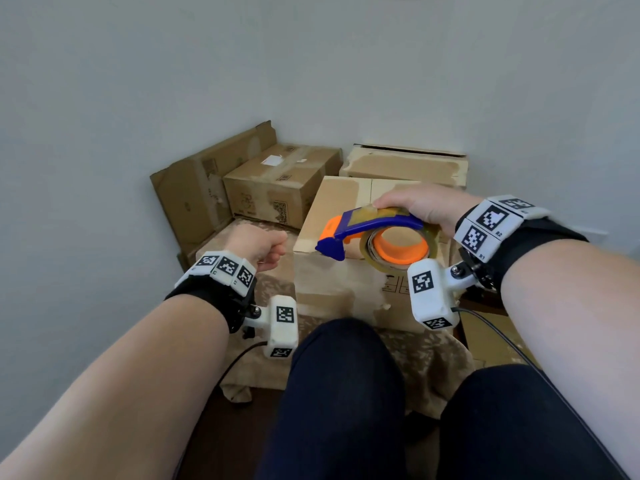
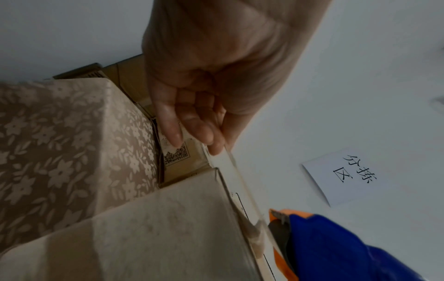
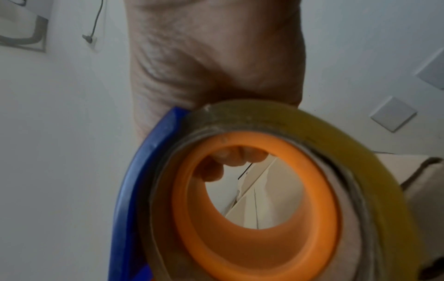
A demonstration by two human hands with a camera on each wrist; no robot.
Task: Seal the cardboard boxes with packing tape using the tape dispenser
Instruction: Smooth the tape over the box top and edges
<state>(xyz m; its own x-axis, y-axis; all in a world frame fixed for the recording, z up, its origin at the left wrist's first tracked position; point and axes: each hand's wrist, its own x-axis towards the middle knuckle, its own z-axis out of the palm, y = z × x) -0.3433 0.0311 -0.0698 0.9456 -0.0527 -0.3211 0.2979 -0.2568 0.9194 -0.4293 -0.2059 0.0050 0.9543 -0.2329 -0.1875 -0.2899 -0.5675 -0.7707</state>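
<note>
Head view: right hand [image 1: 420,209] at centre right, fingers wrapped over the top of the blue-and-orange tape dispenser [image 1: 372,237]; dispenser hangs over the near cardboard box [image 1: 332,271] at centre, apart from its top; tape roll [image 1: 396,249] on the orange hub faces the camera; left hand [image 1: 258,245] left of centre, fingers curled, thumb and fingertips pinched together; two more boxes [image 1: 280,181] stand behind at upper centre against the wall; flattened cardboard [image 1: 194,188] leans at upper left; patterned cloth [image 1: 415,355] lies under the near box.

Left wrist view: left hand [image 2: 204,95] at top centre pinches the free end of a clear tape strip [image 2: 240,180]; strip runs down right to the dispenser [image 2: 336,247] at lower right; box edge [image 2: 168,228] beneath; paper note [image 2: 348,175] on the wall at right.

Right wrist view: roll [image 3: 312,133] and orange hub [image 3: 240,247] fill the lower frame; right hand [image 3: 216,57] grips above; fingertips [image 3: 240,155] show through the hub.
</note>
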